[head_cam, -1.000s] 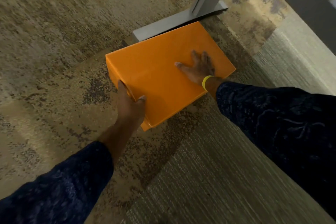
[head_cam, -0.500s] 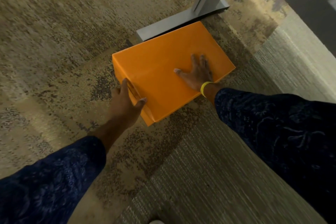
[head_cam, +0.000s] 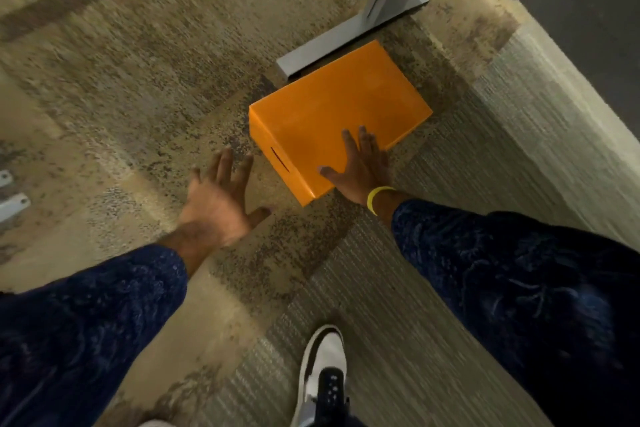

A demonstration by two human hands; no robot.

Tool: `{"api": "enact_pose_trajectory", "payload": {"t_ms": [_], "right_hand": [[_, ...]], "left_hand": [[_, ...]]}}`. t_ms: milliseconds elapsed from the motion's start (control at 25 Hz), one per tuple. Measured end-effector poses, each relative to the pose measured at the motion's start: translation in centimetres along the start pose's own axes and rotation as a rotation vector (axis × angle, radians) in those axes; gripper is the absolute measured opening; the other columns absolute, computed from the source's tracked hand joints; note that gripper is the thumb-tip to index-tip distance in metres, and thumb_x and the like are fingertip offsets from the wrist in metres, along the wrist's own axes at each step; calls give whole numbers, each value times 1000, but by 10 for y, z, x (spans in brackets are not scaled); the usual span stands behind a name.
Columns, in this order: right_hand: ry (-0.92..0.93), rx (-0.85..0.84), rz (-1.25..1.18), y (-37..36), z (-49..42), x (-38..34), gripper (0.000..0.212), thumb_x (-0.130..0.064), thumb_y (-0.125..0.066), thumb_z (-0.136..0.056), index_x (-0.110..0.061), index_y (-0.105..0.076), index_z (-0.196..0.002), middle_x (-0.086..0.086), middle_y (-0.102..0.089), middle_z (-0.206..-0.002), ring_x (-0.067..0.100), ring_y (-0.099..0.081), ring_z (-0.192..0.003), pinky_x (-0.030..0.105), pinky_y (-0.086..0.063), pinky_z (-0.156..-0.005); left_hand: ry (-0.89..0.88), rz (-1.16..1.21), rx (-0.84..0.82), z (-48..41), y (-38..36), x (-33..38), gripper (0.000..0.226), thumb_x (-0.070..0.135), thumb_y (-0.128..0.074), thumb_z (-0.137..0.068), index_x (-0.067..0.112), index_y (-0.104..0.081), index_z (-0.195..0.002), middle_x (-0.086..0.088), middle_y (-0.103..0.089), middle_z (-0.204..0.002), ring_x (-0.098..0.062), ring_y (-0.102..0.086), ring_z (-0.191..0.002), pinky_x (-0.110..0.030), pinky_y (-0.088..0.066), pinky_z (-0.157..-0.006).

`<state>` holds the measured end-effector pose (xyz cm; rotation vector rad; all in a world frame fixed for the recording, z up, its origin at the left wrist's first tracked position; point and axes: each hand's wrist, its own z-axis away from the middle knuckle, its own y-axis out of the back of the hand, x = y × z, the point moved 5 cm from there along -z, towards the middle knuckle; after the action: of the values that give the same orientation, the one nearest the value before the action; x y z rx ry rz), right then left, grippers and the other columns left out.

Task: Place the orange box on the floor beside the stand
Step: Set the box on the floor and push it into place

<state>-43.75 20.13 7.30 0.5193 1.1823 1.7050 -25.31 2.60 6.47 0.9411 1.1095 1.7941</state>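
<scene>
My left hand point(head_cam: 221, 201): one, fingers spread wide, palm down, holding nothing, hovering over the carpet point(head_cam: 131, 87) just left of the box and apart from it.

My right hand point(head_cam: 360, 166): one, flat and open, fingers extended, resting on the near right part of the box lid; pressing or merely touching, I cannot quite tell, but nothing is gripped. One yellow wristband point(head_cam: 375, 196) at that wrist.

Orange box point(head_cam: 332, 114): one, lying flat on the carpet, lid up, one dark slot on its near left side. Its far edge sits just beside the stand's base, seemingly touching, though blur makes this uncertain.

Stand point(head_cam: 349, 35): one, grey, a flat base plate on the floor with one upright post rising at the far right.

Sleeves: two, dark blue, patterned.

Shoe point(head_cam: 325, 357): one, white and dark, at the near edge.
</scene>
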Motion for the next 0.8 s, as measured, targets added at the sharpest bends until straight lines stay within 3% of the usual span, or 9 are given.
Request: {"api": "enact_pose_trajectory", "payload": {"t_ms": [120, 240, 520, 800], "right_hand": [[-19, -3, -34, 1, 3, 2, 97, -68, -51, -86, -26, -1, -158, 9, 9, -167, 31, 6, -154, 56, -3, -122], [1, -17, -19, -10, -14, 11, 97, -69, -50, -86, -26, -1, -158, 9, 9, -167, 31, 5, -154, 56, -4, -121], [-62, -91, -67, -28, -45, 54, 98, -68, -54, -85, -27, -2, -158, 7, 9, -167, 31, 4, -154, 56, -8, -122], [-95, -70, -128, -25, -81, 64, 98, -70, -53, -84, -30, -1, -157, 6, 10, -167, 30, 4, -154, 54, -12, -122]], "left_hand": [[-76, -64, 15, -3, 9, 14, 107, 88, -2, -72, 20, 9, -155, -15, 0, -168, -33, -7, -154, -61, -17, -120], [-43, -19, -24, -34, 0, 22, 106, 89, -12, -73, 26, 17, -153, -9, 11, -168, -29, 5, -155, -58, -8, -122], [-67, 57, 27, -82, -10, 42, 109, 90, -19, -72, 25, 12, -154, -13, 8, -168, -32, 6, -155, -62, -6, -120], [-53, 95, 18, -138, -9, 43, 113, 93, -18, -67, 26, 6, -155, -10, 4, -168, -39, 4, -154, -69, -13, -116]]}}
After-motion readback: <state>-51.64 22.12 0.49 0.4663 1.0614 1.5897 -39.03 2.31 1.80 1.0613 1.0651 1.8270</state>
